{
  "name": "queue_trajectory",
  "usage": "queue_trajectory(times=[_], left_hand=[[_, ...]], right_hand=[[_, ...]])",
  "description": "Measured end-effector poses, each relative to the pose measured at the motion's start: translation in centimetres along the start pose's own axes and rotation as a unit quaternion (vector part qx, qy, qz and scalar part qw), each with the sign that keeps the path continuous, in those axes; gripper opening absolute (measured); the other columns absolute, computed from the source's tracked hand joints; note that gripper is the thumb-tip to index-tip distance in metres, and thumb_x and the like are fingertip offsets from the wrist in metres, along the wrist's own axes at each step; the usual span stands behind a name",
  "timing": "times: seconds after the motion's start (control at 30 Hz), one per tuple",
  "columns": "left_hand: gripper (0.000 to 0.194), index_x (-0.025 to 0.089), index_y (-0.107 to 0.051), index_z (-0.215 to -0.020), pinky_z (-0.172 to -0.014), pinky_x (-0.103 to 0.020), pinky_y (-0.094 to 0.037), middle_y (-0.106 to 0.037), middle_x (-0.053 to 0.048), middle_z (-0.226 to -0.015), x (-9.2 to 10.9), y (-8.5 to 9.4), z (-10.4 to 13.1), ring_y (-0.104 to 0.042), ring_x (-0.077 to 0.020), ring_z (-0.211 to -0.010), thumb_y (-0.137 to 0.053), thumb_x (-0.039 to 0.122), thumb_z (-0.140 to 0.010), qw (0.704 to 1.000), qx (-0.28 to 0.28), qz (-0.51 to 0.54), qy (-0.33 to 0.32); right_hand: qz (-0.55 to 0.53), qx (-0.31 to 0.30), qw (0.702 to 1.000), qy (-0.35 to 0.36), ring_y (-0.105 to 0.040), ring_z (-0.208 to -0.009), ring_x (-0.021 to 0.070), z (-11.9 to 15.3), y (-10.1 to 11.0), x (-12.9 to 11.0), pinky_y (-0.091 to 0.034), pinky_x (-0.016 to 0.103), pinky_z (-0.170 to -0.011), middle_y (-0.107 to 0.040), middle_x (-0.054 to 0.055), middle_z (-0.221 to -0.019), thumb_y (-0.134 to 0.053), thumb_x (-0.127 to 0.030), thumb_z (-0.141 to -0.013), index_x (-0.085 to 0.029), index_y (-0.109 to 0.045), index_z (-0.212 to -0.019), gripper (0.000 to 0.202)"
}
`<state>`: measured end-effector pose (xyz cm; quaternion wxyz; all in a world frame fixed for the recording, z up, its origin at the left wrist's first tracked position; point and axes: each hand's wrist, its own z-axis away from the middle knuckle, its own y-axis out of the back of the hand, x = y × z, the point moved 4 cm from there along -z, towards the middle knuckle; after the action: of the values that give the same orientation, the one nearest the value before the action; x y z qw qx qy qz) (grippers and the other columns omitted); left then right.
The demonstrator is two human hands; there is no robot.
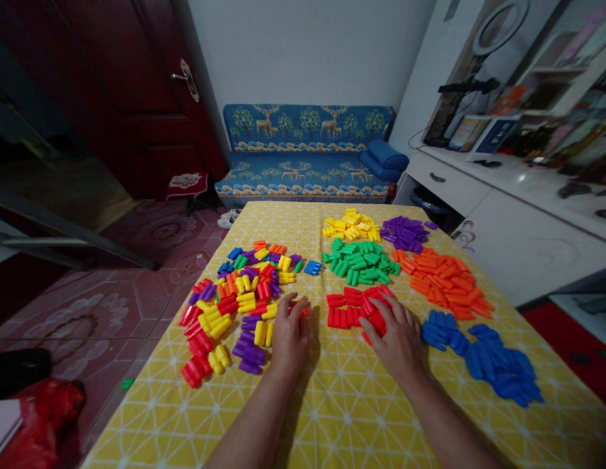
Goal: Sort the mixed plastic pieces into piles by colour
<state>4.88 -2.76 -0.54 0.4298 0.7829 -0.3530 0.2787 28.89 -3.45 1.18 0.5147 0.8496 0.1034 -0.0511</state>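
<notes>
My left hand (pixel 291 335) is curled, thumb and fingers closed around orange plastic pieces (pixel 305 311) that show only in part. It is just right of a mixed heap of red, yellow, purple, orange, blue and green bullet-shaped pieces (pixel 247 303). Fingers spread, my right hand (pixel 398 335) rests over the right side of a red pile (pixel 346 316) and hides some of it. Beyond the red pile is a green pile (pixel 361 262). Orange pieces (pixel 444 283) form a pile to the right, and blue ones (pixel 498 365) are grouped nearer my right arm.
A yellow patterned cloth (pixel 332 417) covers the table. Yellow (pixel 351 225) and purple (pixel 405 233) piles stand at its far side, with a few blue pieces (pixel 313 268) near the middle. Behind is a blue sofa (pixel 303 172); a white cabinet (pixel 517 225) stands at the right.
</notes>
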Motion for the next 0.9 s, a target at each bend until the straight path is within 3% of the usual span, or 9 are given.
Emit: queue_trajectory(times=[0.17, 0.37, 0.5, 0.6, 0.9], left_hand=[[0.026, 0.018, -0.068, -0.106, -0.09, -0.041, -0.054, -0.054, -0.015, -0.126, 0.1, 0.0, -0.1, -0.061, -0.0236, -0.106, -0.049, 0.013, -0.089, 1.0, -0.004, -0.004, -0.003], [0.035, 0.018, -0.064, -0.111, -0.098, -0.041, -0.051, -0.056, -0.013, -0.123, 0.7, 0.6, -0.4, -0.058, -0.0236, -0.115, -0.049, 0.005, -0.083, 0.999, 0.004, 0.025, -0.02], [0.039, 0.018, -0.06, -0.116, -0.098, -0.041, -0.05, -0.061, -0.012, -0.118, 1.2, 1.0, -0.6, -0.058, -0.0225, -0.113, -0.048, 0.003, -0.082, 0.997, 0.022, 0.061, -0.036], [0.04, 0.02, -0.059, -0.117, -0.093, -0.038, -0.053, -0.064, -0.01, -0.114, 1.4, 1.0, -0.5, -0.061, -0.0215, -0.109, -0.048, 0.004, -0.081, 0.995, 0.004, 0.099, -0.024], [0.035, 0.02, -0.064, -0.109, -0.086, -0.034, -0.056, -0.067, -0.008, -0.105, 1.7, 1.0, -0.5, -0.064, -0.0191, -0.101, -0.05, 0.005, -0.081, 0.99, -0.028, 0.138, -0.019]], right_hand=[[-0.044, 0.017, 0.996, 0.078, -0.042, -0.132, 0.0321, -1.0, 0.3, -2.1, -0.03, 0.055, -0.109, -0.057, 0.01, -0.136, -0.06, -0.042, -0.087, -0.024, -0.065, -0.12, 0.038], [-0.106, -0.043, 0.983, 0.147, -0.045, -0.129, 0.0337, -2.1, -0.4, -6.2, -0.017, 0.064, -0.113, -0.063, 0.006, -0.13, -0.067, -0.037, -0.083, -0.027, -0.066, -0.118, 0.036], [-0.187, -0.037, 0.971, 0.145, -0.05, -0.126, 0.029, -2.4, -0.6, -8.8, -0.033, 0.055, -0.111, -0.062, 0.008, -0.131, -0.06, -0.03, -0.089, -0.023, -0.061, -0.126, 0.038], [-0.264, -0.054, 0.953, 0.136, -0.056, -0.121, 0.0237, -2.2, -1.2, -10.3, -0.047, 0.044, -0.103, -0.062, 0.01, -0.129, -0.051, -0.024, -0.093, -0.022, -0.056, -0.133, 0.04], [-0.297, -0.049, 0.952, 0.054, -0.067, -0.098, 0.0228, -1.9, -2.4, -10.1, -0.055, 0.039, -0.087, -0.071, 0.009, -0.107, -0.052, -0.02, -0.09, -0.023, -0.067, -0.111, 0.025]])
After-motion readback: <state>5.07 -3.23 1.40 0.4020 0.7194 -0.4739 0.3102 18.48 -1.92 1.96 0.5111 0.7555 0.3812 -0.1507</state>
